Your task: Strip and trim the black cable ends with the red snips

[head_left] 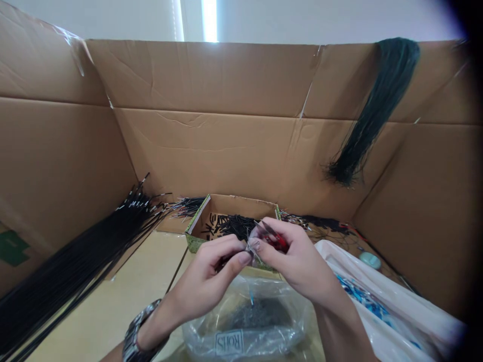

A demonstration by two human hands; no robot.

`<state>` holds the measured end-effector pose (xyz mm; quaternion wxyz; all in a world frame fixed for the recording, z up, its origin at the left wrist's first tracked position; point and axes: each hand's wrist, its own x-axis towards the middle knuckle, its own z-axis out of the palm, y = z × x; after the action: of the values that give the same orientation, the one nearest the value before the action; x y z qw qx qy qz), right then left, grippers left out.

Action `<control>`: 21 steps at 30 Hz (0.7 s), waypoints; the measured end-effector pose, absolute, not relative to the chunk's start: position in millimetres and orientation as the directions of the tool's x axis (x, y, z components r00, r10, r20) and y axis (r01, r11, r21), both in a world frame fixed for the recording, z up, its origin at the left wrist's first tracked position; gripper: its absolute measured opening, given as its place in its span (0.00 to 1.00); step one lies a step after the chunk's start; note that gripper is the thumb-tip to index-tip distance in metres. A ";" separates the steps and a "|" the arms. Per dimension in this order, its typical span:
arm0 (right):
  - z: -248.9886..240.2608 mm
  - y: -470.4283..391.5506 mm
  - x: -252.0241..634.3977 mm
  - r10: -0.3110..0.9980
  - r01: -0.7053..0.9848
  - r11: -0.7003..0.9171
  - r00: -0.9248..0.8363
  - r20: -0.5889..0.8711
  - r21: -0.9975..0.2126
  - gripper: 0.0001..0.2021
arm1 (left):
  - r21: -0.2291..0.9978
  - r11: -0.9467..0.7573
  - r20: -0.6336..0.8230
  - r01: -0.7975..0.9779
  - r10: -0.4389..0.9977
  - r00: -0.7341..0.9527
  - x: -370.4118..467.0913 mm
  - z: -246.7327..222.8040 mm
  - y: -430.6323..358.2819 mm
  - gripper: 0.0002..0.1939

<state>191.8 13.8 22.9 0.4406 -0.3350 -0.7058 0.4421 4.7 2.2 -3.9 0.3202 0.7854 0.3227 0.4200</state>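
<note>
Brown cardboard panels (207,136) wall in the pale yellowish surface (143,276) I look down on, with a hank of fine dark green strands (381,110) draped over them at the upper right of the frame. At centre, I have the left hand (219,274) closed, its thumb and forefinger pinching thin pale wires (249,247); the right hand (289,251) meets it there, gripping a small red-handled tool (279,243) with dark, pointed tips. Just behind my hands stands a green-edged cardboard tray (241,202) of short black pieces (237,224). Below them, at the bottom centre, sits a clear plastic bag (279,343) marked RoHS, its dark contents too blurred to tell. Long black cables (75,261) fill the lower left, and crumpled white plastic sheeting (350,256) surrounds small blue pieces (368,296) at the lower right.
</note>
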 end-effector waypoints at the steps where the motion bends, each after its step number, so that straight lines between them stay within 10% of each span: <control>1: 23.4 14.1 191.5 0.872 0.116 0.389 -0.368 0.324 -0.914 0.07 | 0.760 -0.593 0.459 0.265 0.779 0.428 4.8 -4.0 3.6 0.15; 7: 22.0 16.4 183.7 0.898 0.203 0.382 -0.314 0.309 -0.902 0.07 | 0.707 -0.558 0.530 0.435 0.825 0.197 0.1 1.6 -3.5 0.24; 13: 17.9 12.8 175.8 0.890 0.268 0.364 -0.384 0.247 -0.892 0.09 | 0.966 -0.132 0.017 0.223 0.891 0.454 -2.3 -1.2 -6.8 0.31; 21: 6.9 14.9 164.5 0.847 -0.157 0.225 -0.455 0.273 -0.961 0.10 | 0.929 -0.348 0.265 0.129 0.865 0.426 -3.9 8.6 0.4 0.24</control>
<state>164.5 14.9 6.9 0.4474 -0.2686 -0.6423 0.5614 -3.9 0.4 8.6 0.4523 0.7132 0.3485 0.4066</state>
